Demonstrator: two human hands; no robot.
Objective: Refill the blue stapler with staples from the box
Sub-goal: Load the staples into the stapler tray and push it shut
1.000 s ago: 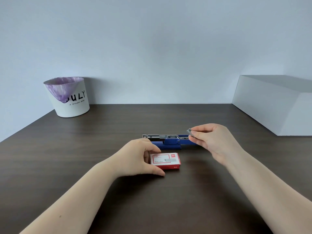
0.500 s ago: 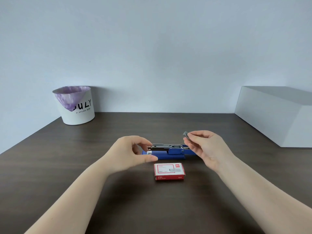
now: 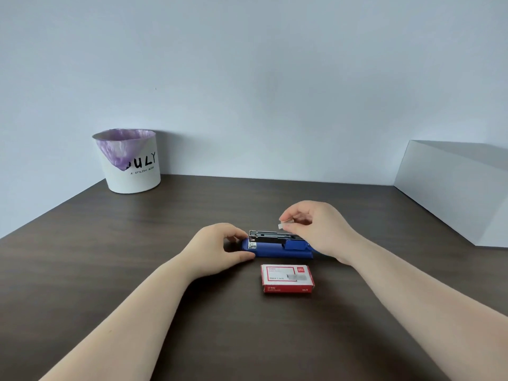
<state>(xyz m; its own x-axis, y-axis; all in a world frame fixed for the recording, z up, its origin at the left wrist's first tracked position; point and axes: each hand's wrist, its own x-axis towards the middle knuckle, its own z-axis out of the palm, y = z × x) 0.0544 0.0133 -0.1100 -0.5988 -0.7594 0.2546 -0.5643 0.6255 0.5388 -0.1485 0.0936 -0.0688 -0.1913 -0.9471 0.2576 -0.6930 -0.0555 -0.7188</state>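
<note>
A dark brown wood grain is shown by the table point(image 3: 110, 270). The stapler point(image 3: 277, 250) is coloured blue, with silver and black metal on top. The staple box point(image 3: 287, 278) is red with a white panel. The bin point(image 3: 134, 169) is white with black lettering and lined in pale purple. The block point(image 3: 453, 196) at the right edge is white.

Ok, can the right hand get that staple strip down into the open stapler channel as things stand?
Probably yes. The right hand holds the staple strip just above the blue stapler, whose open metal channel shows uncovered; the left hand grips only the near end.
</note>
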